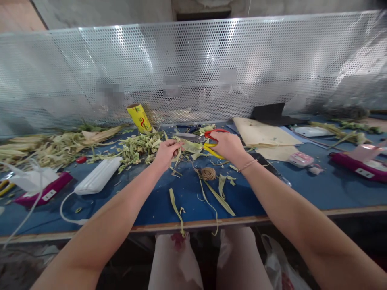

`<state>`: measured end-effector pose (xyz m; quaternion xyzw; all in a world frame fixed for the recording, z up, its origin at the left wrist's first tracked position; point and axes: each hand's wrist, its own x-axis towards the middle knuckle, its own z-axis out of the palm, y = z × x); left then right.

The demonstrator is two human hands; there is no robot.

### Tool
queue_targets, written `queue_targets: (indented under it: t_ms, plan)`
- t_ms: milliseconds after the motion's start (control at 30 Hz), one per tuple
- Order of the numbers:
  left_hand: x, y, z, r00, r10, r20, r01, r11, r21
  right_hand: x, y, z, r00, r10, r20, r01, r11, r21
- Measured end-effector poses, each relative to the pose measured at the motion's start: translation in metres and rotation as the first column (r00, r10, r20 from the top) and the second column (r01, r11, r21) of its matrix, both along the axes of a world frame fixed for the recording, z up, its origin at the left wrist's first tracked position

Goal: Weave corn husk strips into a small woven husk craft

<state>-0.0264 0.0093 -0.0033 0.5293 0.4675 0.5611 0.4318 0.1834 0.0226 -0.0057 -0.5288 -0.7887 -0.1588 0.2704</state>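
1. We cannot see how far the scissors point(211, 139) are open: our right hand point(227, 146) covers the handles, and the blades merge into the leaf scraps at ten o'clock from it.
2. What our left hand point(165, 153) pinches is too small to make out among the green leaf strips point(139, 146).
3. Three labels point(171, 86) on the perforated metal screen point(272, 60), at twelve o'clock, are blurred and unreadable.
4. The magenta device point(356, 163) at three o'clock is cut off by the right edge.
5. The white cable point(27, 209) at nine o'clock runs out past the left edge.
6. The table's front edge hides our legs' upper part.
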Motion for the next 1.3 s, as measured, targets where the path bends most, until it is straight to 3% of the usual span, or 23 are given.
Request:
queue_targets:
  t_ms: [167, 333, 600, 833, 1000, 1167, 1300]
  plan:
    - [-0.001, 0.001, -0.001, 1.000, -0.029, -0.005, 0.029, 1.000, 0.004, -0.001, -0.001, 0.000, 0.998, -0.038, -0.045, 0.035, 0.997, -0.063]
    - [-0.004, 0.006, -0.005, 0.992, -0.068, 0.107, 0.069, 0.998, -0.006, -0.001, 0.001, -0.001, 0.993, -0.074, -0.090, 0.062, 0.990, -0.123]
    - [-0.001, 0.006, -0.002, 0.979, -0.005, 0.203, 0.012, 0.999, -0.035, -0.006, 0.001, -0.004, 0.989, -0.096, -0.110, 0.079, 0.986, -0.145]
    - [-0.001, 0.003, 0.000, 0.986, 0.062, 0.153, -0.060, 0.998, -0.017, -0.008, 0.000, -0.003, 0.984, -0.024, -0.178, 0.000, 0.991, -0.136]
    - [0.000, 0.004, 0.000, 0.963, 0.095, 0.254, -0.089, 0.995, -0.037, -0.008, 0.004, -0.009, 0.980, 0.040, -0.193, -0.067, 0.989, -0.134]
    - [-0.001, 0.006, -0.001, 0.927, 0.045, 0.373, -0.015, 0.997, -0.082, -0.009, 0.008, -0.014, 0.974, 0.154, -0.166, -0.167, 0.984, -0.070]
    - [-0.001, 0.008, -0.001, 0.897, -0.011, 0.442, 0.082, 0.987, -0.142, -0.008, 0.008, -0.012, 0.982, 0.140, -0.127, -0.148, 0.987, -0.058]
